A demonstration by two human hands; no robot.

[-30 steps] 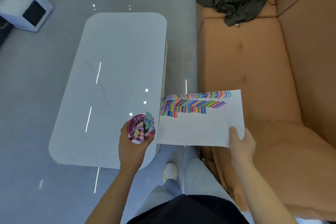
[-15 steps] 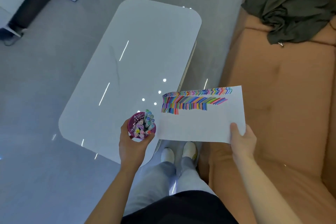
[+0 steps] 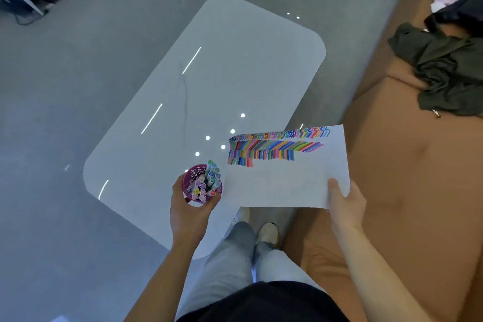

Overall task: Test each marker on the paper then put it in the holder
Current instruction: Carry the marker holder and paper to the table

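Observation:
My left hand (image 3: pixel 188 213) grips a purple mesh holder (image 3: pixel 191 178) from below, held in the air over the near edge of the table. Several capped markers (image 3: pixel 208 183) stand upright in it. My right hand (image 3: pixel 344 202) pinches the near right corner of a white sheet of paper (image 3: pixel 285 183), thumb on top. The sheet is held level in the air to the right of the holder. Rows of many-coloured marker strokes run along its far edge.
A white table with rounded corners (image 3: pixel 222 91) stands in front of me on a grey floor. A tan sofa (image 3: pixel 407 165) runs along the right, with a dark green garment (image 3: pixel 441 73) on it. My legs and shoes (image 3: pixel 266 231) are between table and sofa.
The view has swung left, so the table now lies diagonally and the sofa sits further right. Both hands keep the same hold on the holder and the paper.

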